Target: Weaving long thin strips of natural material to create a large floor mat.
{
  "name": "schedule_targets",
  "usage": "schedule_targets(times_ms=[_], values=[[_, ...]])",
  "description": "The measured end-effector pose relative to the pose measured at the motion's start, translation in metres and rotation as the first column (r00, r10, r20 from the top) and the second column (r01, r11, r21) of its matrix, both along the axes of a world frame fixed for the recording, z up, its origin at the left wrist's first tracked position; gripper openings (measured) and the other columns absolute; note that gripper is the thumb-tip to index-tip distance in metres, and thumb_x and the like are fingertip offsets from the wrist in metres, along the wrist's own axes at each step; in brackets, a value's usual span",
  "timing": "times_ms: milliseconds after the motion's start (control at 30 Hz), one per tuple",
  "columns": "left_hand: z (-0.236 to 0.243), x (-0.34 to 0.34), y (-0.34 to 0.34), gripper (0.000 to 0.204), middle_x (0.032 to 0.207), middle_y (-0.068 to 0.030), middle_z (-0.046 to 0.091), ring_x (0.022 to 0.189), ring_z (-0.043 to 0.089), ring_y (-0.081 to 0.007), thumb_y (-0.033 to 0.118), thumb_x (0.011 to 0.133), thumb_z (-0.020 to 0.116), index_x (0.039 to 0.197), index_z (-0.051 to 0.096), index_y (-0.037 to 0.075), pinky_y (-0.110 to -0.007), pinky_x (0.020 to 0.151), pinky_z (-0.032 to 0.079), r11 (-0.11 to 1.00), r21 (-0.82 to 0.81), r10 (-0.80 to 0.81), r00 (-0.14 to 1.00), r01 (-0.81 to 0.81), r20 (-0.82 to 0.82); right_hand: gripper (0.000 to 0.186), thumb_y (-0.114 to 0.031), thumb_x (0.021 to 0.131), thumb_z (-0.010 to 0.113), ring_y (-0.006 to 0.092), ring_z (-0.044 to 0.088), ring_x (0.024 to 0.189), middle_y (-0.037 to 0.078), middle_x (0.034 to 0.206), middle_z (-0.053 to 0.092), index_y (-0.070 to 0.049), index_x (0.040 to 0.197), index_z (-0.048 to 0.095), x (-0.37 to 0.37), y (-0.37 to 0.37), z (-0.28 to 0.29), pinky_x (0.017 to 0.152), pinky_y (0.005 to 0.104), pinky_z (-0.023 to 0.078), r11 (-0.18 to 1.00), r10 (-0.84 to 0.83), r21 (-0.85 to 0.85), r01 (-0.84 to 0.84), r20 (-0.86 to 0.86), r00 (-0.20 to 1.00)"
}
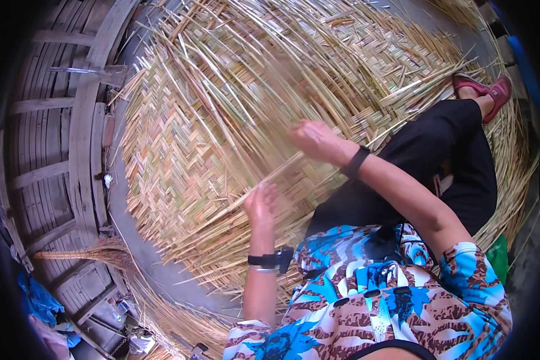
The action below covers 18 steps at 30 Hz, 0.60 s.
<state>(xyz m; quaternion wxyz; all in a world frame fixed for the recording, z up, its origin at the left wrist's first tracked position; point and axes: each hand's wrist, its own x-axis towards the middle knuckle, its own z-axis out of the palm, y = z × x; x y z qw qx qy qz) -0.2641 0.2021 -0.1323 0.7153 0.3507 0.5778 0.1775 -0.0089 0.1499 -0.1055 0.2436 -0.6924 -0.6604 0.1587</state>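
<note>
I sit on a large herringbone mat (156, 150) of woven pale reed strips, with many loose strips (222, 78) lying across its upper part. My right hand (315, 138) is closed on reed strips over the mat's middle, and the strips just beyond it are smeared by motion. A flat pale strip (280, 171) runs diagonally between my two hands. Lower and to the left, my left hand (261, 201) has loosely bent fingers, somewhat apart, at that strip's lower part; whether they grip it is unclear.
Weathered wooden planks and frames (84, 138) line the left, with a straw broom (102, 255) and blue plastic (39, 300) below. Loose straw (168, 318) lies at the bottom. My legs (426, 144) extend to the upper right, beside more reeds (516, 174) and a green bag (497, 261).
</note>
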Motion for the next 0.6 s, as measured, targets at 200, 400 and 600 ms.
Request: schedule_targets(times_ms=[200,400,600], values=[[-0.015,-0.049,0.019,0.018,0.089,-0.0106,0.069,0.075,0.069,-0.0161,0.022,0.093,0.064,0.097,0.060,0.006,-0.019,0.046,0.043,0.933,-0.168,0.345,0.925,-0.318,0.162,0.013,-0.017,0.076,0.062,0.0372,0.065,0.076,0.018,0.075,0.066,-0.004,0.076,0.065,-0.038,0.011,-0.035,0.069,0.0464,0.052,0.974,0.139,-0.164,-0.155,-0.103,0.985],[0.028,-0.050,0.006,0.020,0.083,-0.0077,0.069,0.074,0.070,-0.0169,0.025,0.092,0.066,0.096,0.060,0.007,-0.020,0.046,0.043,0.940,0.065,0.328,0.939,-0.335,0.101,0.020,-0.026,0.076,0.066,0.0372,0.065,0.078,0.018,0.079,0.067,-0.006,0.080,0.069,-0.034,0.017,-0.017,0.069,0.0455,0.052,0.909,0.070,-0.373,-0.187,-0.305,0.950],[0.033,-0.051,0.003,0.022,0.083,-0.0068,0.071,0.072,0.070,-0.0165,0.029,0.092,0.066,0.094,0.058,0.009,-0.021,0.047,0.042,0.906,0.028,0.418,0.905,-0.422,0.080,0.021,-0.027,0.075,0.067,0.0375,0.064,0.075,0.018,0.077,0.066,-0.007,0.076,0.070,-0.032,0.016,-0.016,0.068,0.0453,0.051,0.925,0.051,-0.342,-0.168,-0.327,0.943]])
